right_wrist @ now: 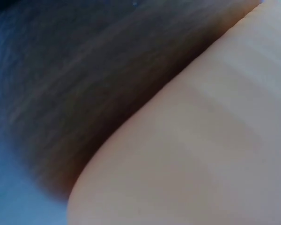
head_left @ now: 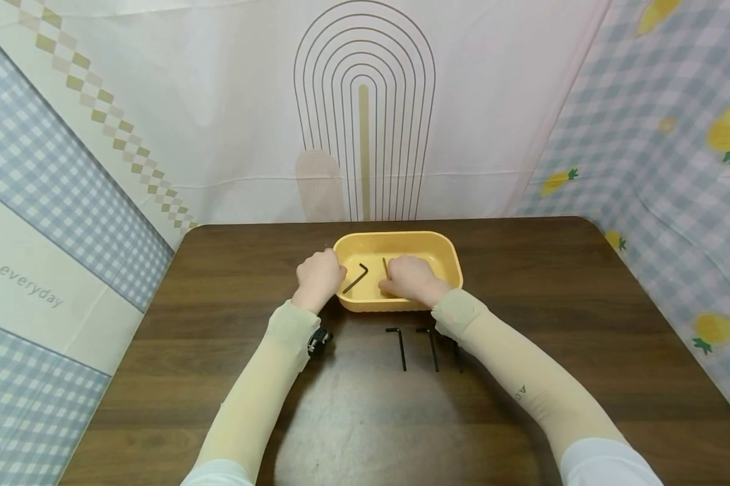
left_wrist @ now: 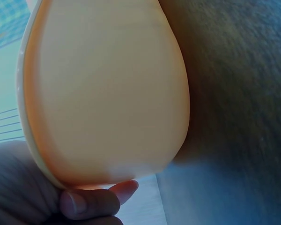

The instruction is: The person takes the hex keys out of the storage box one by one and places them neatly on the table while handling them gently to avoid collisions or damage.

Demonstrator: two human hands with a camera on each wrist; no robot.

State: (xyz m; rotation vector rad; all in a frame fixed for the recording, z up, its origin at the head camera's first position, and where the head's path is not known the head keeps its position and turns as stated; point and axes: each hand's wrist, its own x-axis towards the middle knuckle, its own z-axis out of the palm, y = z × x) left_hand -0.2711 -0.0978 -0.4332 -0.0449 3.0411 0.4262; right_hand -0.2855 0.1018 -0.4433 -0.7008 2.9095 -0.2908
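Observation:
A yellow plastic tray [head_left: 395, 235] stands near the back of the table. My left hand [head_left: 319, 277] grips its left end; in the left wrist view, the thumb and fingers [left_wrist: 91, 204] of that hand hold the tray's rim. One black hex key [head_left: 356, 278] lies slantwise inside the tray, on the left. Reaching over the front wall, my right hand [head_left: 412, 278] pinches another hex key [head_left: 385, 267], of which only a short length shows. The right wrist view has just the tray's outer wall [right_wrist: 187, 154], with the hand out of sight.
In front of the tray, several hex keys lie on the brown wooden table [head_left: 352, 432]: one hex key [head_left: 402, 351], a second hex key [head_left: 433, 351], and a third [head_left: 458, 358] partly under my right forearm. A patterned cloth [head_left: 231, 121] hangs behind the table.

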